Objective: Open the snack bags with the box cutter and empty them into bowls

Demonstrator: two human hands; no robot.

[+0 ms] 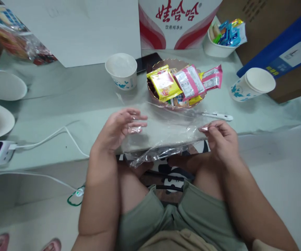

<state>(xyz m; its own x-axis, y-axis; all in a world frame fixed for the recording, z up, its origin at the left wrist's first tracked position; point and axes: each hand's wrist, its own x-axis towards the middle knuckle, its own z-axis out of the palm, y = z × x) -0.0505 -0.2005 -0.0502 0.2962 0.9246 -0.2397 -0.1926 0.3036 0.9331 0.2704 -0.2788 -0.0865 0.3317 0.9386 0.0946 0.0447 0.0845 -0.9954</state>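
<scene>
A clear plastic bag (163,134) lies loosely across the table's front edge, and its lower part hangs over my lap. My right hand (222,137) pinches the bag's right corner between thumb and fingertips. At the bag's left end, my left hand (121,127) has its fingers stretched and spread; some of the clear film lies against or around them. Just beyond the bag stands a glass bowl (150,92) heaped with snack packets, among them a yellow packet (164,83) and a pink-and-silver packet (189,82). A white-handled tool (218,116), probably a utility knife, rests beside the bag.
Paper cups stand behind the bag (121,71) and at right (253,83); another cup (5,85) lies tipped at left. A white tub (217,48) holds wrapped snacks. A dark phone-like slab (149,62) lies behind the bowl. A white cable (48,137) crosses the table's left side.
</scene>
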